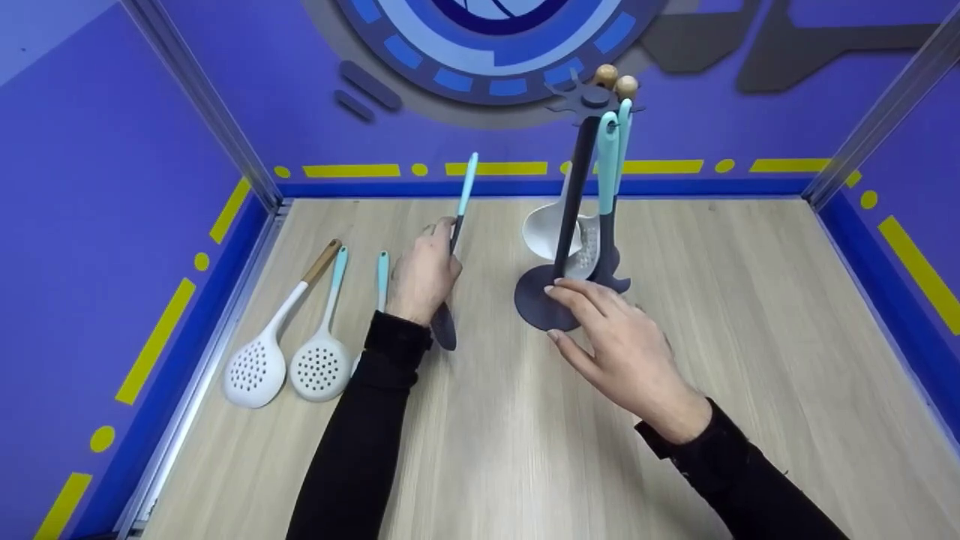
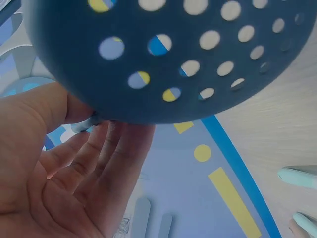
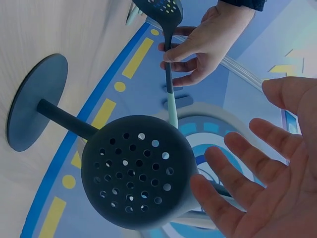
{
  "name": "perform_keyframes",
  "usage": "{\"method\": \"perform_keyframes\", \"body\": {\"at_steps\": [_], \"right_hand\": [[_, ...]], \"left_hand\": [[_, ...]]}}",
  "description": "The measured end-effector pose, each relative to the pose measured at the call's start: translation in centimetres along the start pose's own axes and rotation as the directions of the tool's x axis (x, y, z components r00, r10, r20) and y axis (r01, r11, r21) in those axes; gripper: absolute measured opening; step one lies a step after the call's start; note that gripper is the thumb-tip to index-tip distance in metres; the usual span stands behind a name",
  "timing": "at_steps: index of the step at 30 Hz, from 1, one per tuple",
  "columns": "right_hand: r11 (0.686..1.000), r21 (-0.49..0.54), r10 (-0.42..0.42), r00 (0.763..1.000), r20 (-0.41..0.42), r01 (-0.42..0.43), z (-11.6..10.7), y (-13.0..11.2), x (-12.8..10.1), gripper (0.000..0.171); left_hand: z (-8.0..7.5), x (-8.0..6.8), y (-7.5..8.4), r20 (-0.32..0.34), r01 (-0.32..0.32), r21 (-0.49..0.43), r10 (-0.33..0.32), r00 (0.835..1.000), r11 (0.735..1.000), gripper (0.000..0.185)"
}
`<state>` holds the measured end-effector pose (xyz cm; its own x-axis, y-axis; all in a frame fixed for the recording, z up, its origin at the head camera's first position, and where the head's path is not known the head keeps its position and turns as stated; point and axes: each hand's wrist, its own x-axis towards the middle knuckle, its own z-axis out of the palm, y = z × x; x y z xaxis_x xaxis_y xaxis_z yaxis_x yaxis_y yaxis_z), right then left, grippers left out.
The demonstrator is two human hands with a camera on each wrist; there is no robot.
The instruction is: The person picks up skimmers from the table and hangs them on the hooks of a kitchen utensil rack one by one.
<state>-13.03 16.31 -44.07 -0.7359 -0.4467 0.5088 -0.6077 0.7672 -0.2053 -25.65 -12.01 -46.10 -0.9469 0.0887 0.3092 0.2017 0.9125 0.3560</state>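
Note:
My left hand (image 1: 426,271) pinches the dark shaft of a skimmer (image 1: 444,328) with a teal handle, between thumb and fingers. Its perforated dark head (image 2: 163,59) fills the top of the left wrist view. The right hand (image 1: 626,352) has its fingers loosely extended beside a dark utensil stand (image 1: 529,296) with a round base, pole and hooked top. In the right wrist view, those fingertips overlap the edge of a hanging dark skimmer (image 3: 138,171). Also on the stand hang a white ladle (image 1: 541,229), a pale perforated utensil (image 1: 585,251) and teal-handled utensils (image 1: 607,165).
On the table's left lie a white skimmer (image 1: 255,371) with a wooden handle and a pale skimmer (image 1: 320,366) with a teal handle. Another teal handle (image 1: 382,277) shows beside the left hand, its lower part mostly hidden by the sleeve. Blue printed walls (image 1: 420,135) enclose the table.

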Motion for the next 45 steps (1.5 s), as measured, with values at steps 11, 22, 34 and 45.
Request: {"method": "perform_keyframes", "body": {"at_steps": [11, 22, 34, 45], "right_hand": [[1.0, 0.017, 0.015, 1.0, -0.008, -0.015, -0.9, 0.2, 0.4, 0.052], [0.999, 0.014, 0.034, 0.999, -0.026, -0.033, -1.7, 0.5, 0.6, 0.052], [0.998, 0.029, 0.058, 0.997, -0.057, -0.057, -2.4, 1.0, 0.7, 0.05], [0.996, 0.039, 0.084, 0.993, -0.086, -0.081, -3.2, 1.1, 0.8, 0.051]], "left_hand": [[-0.5, 0.2, 0.6, -0.008, -0.024, -0.005, 0.024, 1.0, 1.0, 0.057], [-0.4, 0.8, 0.8, -0.103, -0.112, -0.055, 0.106, 0.989, 0.992, 0.053], [-0.5, 1.1, 1.1, -0.145, -0.139, -0.05, 0.13, 0.981, 0.989, 0.051], [-0.9, 1.4, 1.7, -0.178, -0.147, -0.068, 0.133, 0.975, 0.987, 0.048]]}}
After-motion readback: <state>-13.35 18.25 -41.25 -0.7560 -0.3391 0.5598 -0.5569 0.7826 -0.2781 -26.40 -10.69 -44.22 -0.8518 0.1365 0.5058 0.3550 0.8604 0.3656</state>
